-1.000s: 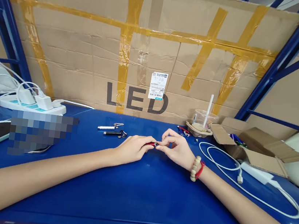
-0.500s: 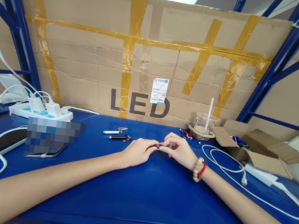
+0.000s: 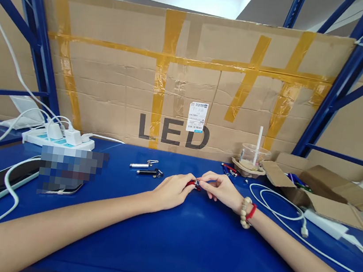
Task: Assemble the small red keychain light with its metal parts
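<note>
In the head view, my left hand [image 3: 171, 192] is closed round a small red keychain flashlight [image 3: 191, 183], most of it hidden by the fingers. My right hand [image 3: 223, 191] pinches at its metal end, thumb and forefinger together, with the other fingers curled below. Both hands meet low over the blue tabletop [image 3: 167, 241]. To the left of them lie a silver keychain flashlight [image 3: 139, 165] and a black one [image 3: 146, 172], each with a metal clip at its right end. A bead bracelet [image 3: 245, 212] circles my right wrist.
Behind stands a tall taped cardboard sheet [image 3: 114, 87]. At left are a white power strip [image 3: 37, 137], cables and a phone [image 3: 5, 179]. At right are red and blue keychain pieces [image 3: 229, 170], a plastic cup [image 3: 249, 154] with a straw, an open carton [image 3: 332, 209] and a white cable [image 3: 278, 215].
The view has tilted up a little and turned left. My right fingers have shifted at the metal end, with the lower fingers now curled under. The left hand keeps its hold.
</note>
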`<state>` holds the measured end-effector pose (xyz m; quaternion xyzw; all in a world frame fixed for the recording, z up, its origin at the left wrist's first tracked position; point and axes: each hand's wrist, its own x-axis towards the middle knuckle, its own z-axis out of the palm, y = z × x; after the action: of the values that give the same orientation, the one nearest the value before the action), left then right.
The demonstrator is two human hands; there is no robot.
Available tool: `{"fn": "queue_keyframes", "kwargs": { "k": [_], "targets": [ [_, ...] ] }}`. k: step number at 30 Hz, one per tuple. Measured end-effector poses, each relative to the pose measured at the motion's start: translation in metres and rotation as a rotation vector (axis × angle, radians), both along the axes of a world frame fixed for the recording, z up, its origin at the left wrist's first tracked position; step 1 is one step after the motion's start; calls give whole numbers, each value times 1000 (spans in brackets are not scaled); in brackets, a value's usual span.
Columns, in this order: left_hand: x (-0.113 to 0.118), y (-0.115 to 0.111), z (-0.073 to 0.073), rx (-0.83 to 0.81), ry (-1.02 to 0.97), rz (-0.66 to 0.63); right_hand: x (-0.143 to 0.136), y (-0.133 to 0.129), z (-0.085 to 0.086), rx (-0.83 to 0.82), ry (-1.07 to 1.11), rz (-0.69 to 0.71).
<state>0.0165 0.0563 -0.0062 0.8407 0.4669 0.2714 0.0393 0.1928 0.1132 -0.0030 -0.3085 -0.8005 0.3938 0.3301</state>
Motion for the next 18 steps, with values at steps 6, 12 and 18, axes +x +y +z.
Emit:
{"fn": "queue_keyframes", "kwargs": {
  "k": [6, 12, 18],
  "targets": [
    [-1, 0, 0, -42, 8, -3, 0, 0, 0, 67, 14, 39],
    [-1, 0, 0, -52, 7, 10, 0, -1, -1, 91, 1, 37],
    [-2, 0, -1, -79, 32, 25, -2, -1, -3, 50, -117, -84]
  ]
}}
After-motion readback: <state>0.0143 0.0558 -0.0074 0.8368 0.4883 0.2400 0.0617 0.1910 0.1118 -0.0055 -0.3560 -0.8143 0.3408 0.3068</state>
